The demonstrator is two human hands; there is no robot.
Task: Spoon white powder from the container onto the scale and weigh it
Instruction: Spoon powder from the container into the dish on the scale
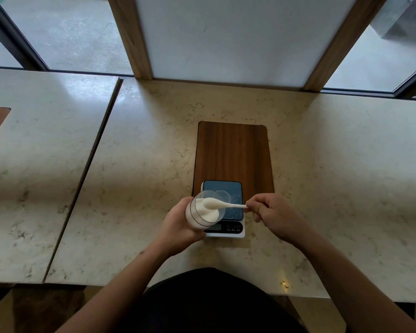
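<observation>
My left hand (178, 224) grips a clear plastic container (199, 213) of white powder, tilted with its mouth toward the scale. My right hand (271, 212) pinches the handle end of a white spoon (222, 205). The spoon's bowl sits heaped with powder at the container's mouth. The digital scale (228, 188) has a dark blue platform and a white base with a black button strip at its near edge. It lies just behind and under the container. A small clear round dish (223, 195) seems to rest on the platform; the container partly hides it.
The scale stands at the near end of a brown wooden board (233, 152) on a pale marble counter (142, 152). A seam separates a second counter slab (39, 152) on the left. A wood-framed white panel (226, 37) and windows rise behind.
</observation>
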